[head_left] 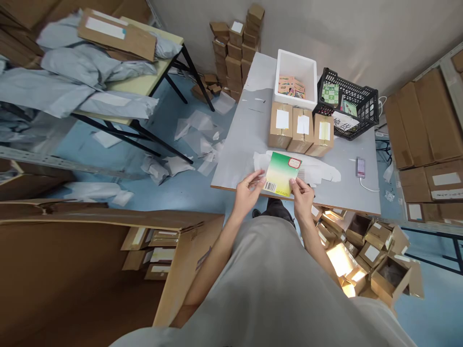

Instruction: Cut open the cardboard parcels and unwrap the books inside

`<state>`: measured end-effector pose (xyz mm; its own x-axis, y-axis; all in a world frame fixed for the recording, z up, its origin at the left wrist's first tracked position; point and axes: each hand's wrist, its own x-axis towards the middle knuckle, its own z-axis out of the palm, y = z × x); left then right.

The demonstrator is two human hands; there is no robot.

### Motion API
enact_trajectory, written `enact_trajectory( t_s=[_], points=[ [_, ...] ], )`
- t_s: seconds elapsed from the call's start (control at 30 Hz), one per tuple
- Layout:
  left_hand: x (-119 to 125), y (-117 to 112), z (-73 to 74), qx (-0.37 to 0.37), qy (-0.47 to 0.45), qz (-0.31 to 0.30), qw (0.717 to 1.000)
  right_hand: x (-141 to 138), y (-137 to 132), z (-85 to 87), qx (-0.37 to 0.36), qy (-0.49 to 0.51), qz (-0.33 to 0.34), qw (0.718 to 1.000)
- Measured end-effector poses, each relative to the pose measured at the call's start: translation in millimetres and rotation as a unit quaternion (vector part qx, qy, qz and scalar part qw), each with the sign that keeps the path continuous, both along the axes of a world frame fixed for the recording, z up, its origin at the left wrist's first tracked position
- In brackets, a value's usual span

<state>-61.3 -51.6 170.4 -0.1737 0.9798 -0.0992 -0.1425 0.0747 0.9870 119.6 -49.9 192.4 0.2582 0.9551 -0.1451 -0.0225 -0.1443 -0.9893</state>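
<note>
A thin green-to-yellow booklet or flat packet [280, 174] with a barcode is held between my two hands, just over the near edge of the grey table [242, 140]. My left hand [249, 189] pinches its lower left side near the barcode. At its lower right side, my right hand [302, 189] grips it between thumb and fingers. White paper or plastic wrapping [321, 172] lies on the table behind it. Three small sealed cartons [301, 130] stand in a row beyond the wrapping.
Behind the cartons are a white foam box [296, 101] and a black plastic crate [361, 123]. A phone [360, 167] with a cable lies at the right. Opened boxes [372, 253] pile up below right. A large carton [195, 250] stands at my left; scraps [202, 130] litter the floor.
</note>
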Motion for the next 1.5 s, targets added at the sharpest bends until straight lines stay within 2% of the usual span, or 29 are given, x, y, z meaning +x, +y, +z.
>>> enact_trajectory(
  t_s=[0.1, 0.23, 0.33, 0.43, 0.53, 0.63, 0.7, 0.77, 0.83, 0.93, 1.03, 1.13, 1.2, 1.3, 1.43, 1.5],
  points=[
    [-7.2, -1.8, -12.4, -0.069, -0.111, -0.052, 0.99, 0.3, -7.7, -1.3, 0.002, 0.012, -0.005, 1.0],
    [-6.2, -9.3, -18.6, -0.103, -0.142, -0.032, 0.984, -1.4, -16.9, -4.8, 0.002, 0.018, -0.005, 1.0],
    [-2.1, -15.3, -18.7, -0.087, -0.135, 0.001, 0.987, 0.6, -22.5, -6.5, 0.013, -0.003, -0.013, 1.0],
    [4.7, -22.9, -15.7, -0.037, -0.089, 0.057, 0.994, -0.4, -29.2, -5.3, 0.041, -0.059, -0.046, 0.996],
    [13.5, -32.9, -8.3, 0.031, -0.007, 0.079, 0.996, -12.1, -36.7, -2.3, 0.052, -0.056, -0.008, 0.997],
    [21.5, -41.7, 3.0, 0.154, 0.093, 0.046, 0.983, -28.5, -42.0, 0.9, 0.059, 0.01, 0.043, 0.997],
    [23.2, -44.5, 10.2, 0.226, 0.15, 0.01, 0.962, -33.7, -42.9, 3.0, 0.065, 0.022, 0.045, 0.997],
    [19.7, -44.1, 14.8, 0.25, 0.186, -0.015, 0.95, -31.0, -41.5, 4.5, 0.066, 0.009, 0.035, 0.997],
    [11.2, -40.4, 15.2, 0.221, 0.201, 0.001, 0.954, -22.3, -39.2, 5.0, 0.06, 0.001, 0.028, 0.998],
    [-4.4, -31.4, 8.5, 0.115, 0.157, 0.042, 0.98, -7.6, -37.4, 4.0, 0.04, 0.007, 0.039, 0.998],
    [-11.4, -23.5, 0.1, 0.028, 0.036, -0.012, 0.999, 0.2, -38.6, 2.6, 0.021, 0.011, 0.058, 0.998],
    [-5.6, -21.0, 0.1, 0.01, -0.02, -0.037, 0.999, 2.6, -38.9, 0.3, 0.011, 0.033, 0.071, 0.997],
    [2.5, -22.9, 6.2, 0.04, 0.015, -0.024, 0.999, 3.5, -35.8, -2.6, 0.008, 0.063, 0.062, 0.996],
    [17.5, -29.4, 19.0, 0.136, 0.13, 0.006, 0.982, 4.0, -25.1, -8.5, 0.016, 0.091, 0.04, 0.995],
    [37.8, -38.0, 28.5, 0.284, 0.264, -0.004, 0.922, -1.5, -7.3, -14.3, 0.038, 0.077, 0.074, 0.993],
    [45.1, -40.3, 28.9, 0.314, 0.304, -0.025, 0.899, -5.9, -0.3, -15.5, 0.051, 0.082, 0.101, 0.99]
  ],
)
